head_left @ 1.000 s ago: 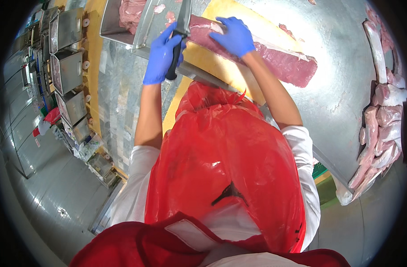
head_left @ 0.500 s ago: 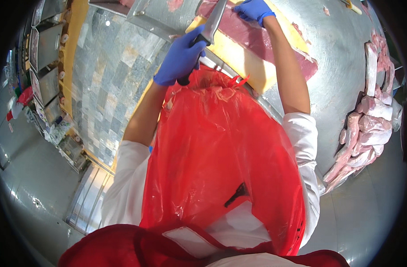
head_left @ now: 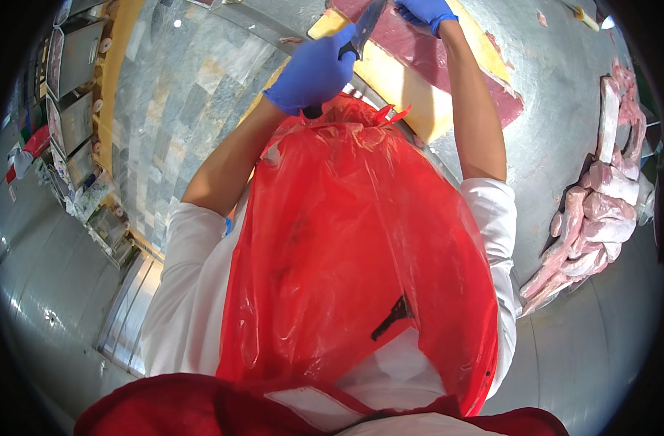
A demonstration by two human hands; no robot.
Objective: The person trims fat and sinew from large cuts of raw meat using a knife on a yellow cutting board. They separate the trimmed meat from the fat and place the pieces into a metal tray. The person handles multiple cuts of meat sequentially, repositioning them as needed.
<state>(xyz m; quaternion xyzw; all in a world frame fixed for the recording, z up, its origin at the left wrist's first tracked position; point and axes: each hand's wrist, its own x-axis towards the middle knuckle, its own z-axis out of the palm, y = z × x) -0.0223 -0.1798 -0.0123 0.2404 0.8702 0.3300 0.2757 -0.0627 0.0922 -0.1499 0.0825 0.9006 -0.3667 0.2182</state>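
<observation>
Gloved in blue, my left hand (head_left: pixel 314 71) is wrapped round the dark handle of a knife (head_left: pixel 369 23), whose wide blade slants up past the top edge of the view. Below the fist the handle's butt shows. The blade lies over the left side of a long slab of red meat (head_left: pixel 421 59) on a yellow cutting board (head_left: pixel 399 85). My right hand (head_left: pixel 428 13), also in a blue glove, rests at the slab's far part with its fingers bunched. The upper view edge cuts it off, and what the fingers grip is hidden.
The board lies on a metal table (head_left: pixel 543 109). Several pale pink meat pieces (head_left: pixel 593 218) are piled along its right edge. A light-handled tool (head_left: pixel 585 16) lies at the far right. Left of the table are a tiled floor (head_left: pixel 179 123) and a row of metal trays (head_left: pixel 76 80).
My left hand has moved slightly right and its elbow outward; the knife has shifted right and farther away. My right hand is a little farther up and right, more out of view.
</observation>
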